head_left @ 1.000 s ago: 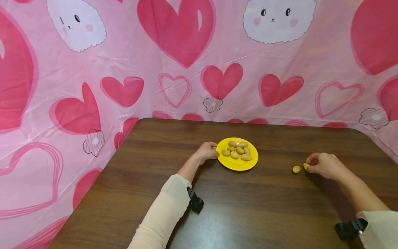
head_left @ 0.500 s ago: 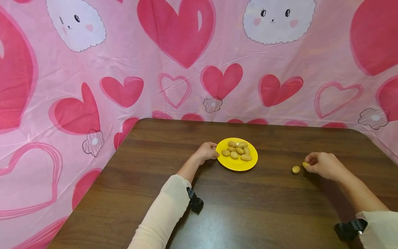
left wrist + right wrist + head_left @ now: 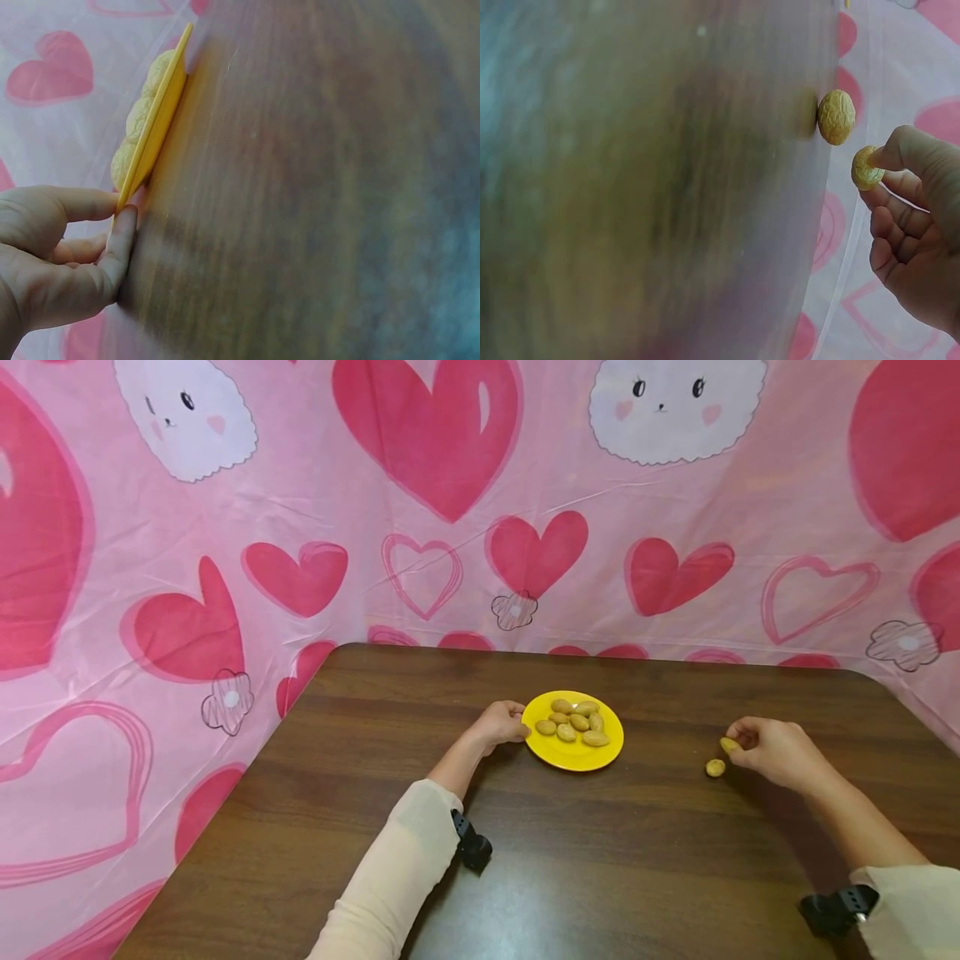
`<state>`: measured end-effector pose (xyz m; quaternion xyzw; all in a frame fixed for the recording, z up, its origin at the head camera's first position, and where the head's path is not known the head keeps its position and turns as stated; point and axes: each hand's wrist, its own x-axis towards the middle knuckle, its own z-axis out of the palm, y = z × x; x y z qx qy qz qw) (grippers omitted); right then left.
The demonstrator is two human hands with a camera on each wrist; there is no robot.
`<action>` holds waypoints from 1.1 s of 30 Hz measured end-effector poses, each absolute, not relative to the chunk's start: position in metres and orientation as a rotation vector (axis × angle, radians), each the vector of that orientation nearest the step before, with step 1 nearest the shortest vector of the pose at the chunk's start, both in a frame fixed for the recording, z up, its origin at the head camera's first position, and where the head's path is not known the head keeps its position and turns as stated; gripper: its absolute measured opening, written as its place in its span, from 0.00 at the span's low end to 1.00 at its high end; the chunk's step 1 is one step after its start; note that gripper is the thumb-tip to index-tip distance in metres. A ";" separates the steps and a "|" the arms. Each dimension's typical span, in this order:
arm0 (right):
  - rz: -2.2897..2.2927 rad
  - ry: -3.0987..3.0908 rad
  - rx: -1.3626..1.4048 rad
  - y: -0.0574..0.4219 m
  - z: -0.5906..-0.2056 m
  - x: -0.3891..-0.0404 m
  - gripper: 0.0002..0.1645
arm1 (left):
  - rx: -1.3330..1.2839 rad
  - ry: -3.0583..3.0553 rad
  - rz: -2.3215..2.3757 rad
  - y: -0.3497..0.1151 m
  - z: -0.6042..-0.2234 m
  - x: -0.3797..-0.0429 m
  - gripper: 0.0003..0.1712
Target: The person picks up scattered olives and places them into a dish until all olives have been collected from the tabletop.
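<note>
A round yellow plate [image 3: 540, 755] lies on the brown table, bearing several wrinkled, yellow-brown, oval pieces that look like dried fruit [image 3: 580, 722]. At its left rim, my left hand [image 3: 498, 727] pinches the edge between thumb and finger; the left wrist view shows the hand [image 3: 67, 259] with digits on both faces of the rim. Over to the right, my right hand [image 3: 776, 753] pinches one wrinkled dried fruit [image 3: 866, 169] between thumb and fingertips, just above the tabletop. Near those fingertips another dried fruit [image 3: 715, 768] sits on the table, apart from the hand.
The wooden table [image 3: 600, 860] spreads around the plate and hands. A pink heart-print cloth [image 3: 450, 560] hangs behind it and along its left side. Black wrist cameras [image 3: 472, 843] are strapped over both cream sleeves.
My right hand has lifted the pinched dried fruit slightly and carried it left, now just beyond the one on the table. The left hand and plate have stayed put.
</note>
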<state>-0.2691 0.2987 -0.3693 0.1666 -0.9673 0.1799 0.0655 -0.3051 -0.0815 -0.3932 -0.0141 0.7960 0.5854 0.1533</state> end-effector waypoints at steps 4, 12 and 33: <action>0.545 -2.903 0.505 0.295 -0.368 -0.270 0.12 | -0.043 2.279 1.681 -0.082 -0.392 -0.305 0.28; 0.580 -2.890 0.499 0.286 -0.366 -0.269 0.14 | -0.054 2.285 1.663 -0.082 -0.391 -0.304 0.27; 0.658 -2.931 0.552 0.246 -0.363 -0.280 0.15 | -0.027 2.290 1.675 -0.081 -0.392 -0.304 0.25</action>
